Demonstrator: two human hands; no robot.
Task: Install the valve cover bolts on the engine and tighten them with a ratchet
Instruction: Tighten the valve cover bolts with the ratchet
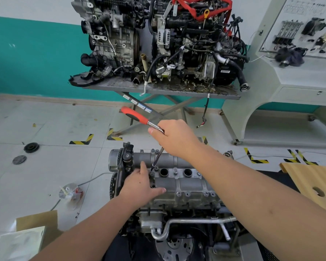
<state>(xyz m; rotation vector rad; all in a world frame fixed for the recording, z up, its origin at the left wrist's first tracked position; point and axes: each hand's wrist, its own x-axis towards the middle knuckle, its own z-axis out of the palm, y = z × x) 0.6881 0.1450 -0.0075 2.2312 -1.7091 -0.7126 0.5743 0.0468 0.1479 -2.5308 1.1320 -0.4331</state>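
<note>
Your right hand (174, 137) grips one ratchet (139, 117); your left hand (141, 187) lies open-fingered on the valve cover (188, 185), beside two round holes (163, 172).

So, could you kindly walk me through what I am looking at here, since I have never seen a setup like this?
This is one picture from a camera worn on a person's head, looking forward and down at their own bare arms. In front of them sits an engine, with its grey valve cover on top. The right hand grips a ratchet by the metal shaft near its head; the red handle sticks out up and to the left. A thin extension bar runs down from it to a bolt spot on the cover. The left hand rests on the cover beside that spot, thumb stretched out. Behind, two more engines stand on a metal table.
</note>
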